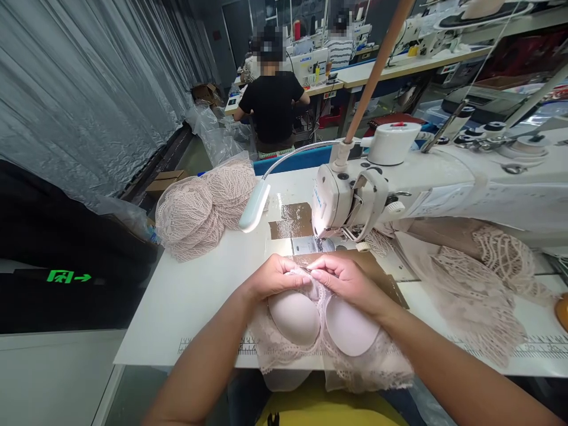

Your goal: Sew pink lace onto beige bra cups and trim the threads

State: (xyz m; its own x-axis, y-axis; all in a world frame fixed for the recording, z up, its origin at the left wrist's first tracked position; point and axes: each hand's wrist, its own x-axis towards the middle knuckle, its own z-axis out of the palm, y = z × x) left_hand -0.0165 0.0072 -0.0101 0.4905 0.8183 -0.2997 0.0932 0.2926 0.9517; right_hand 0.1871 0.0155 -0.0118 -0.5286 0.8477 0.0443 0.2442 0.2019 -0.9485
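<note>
Both left hand (276,277) and right hand (345,280) pinch a padded lace bra (295,319), while a farther sewing machine (313,66) reads "JUKI".

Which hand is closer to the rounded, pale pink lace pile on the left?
Left. The left hand is right of the pile; the right hand is farther right.

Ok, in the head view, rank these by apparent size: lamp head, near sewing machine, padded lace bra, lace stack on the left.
Largest to smallest:
1. Near sewing machine
2. Padded lace bra
3. Lace stack
4. Lamp head
Apparent size only; the bra is nearer the camera than the stack.
</note>
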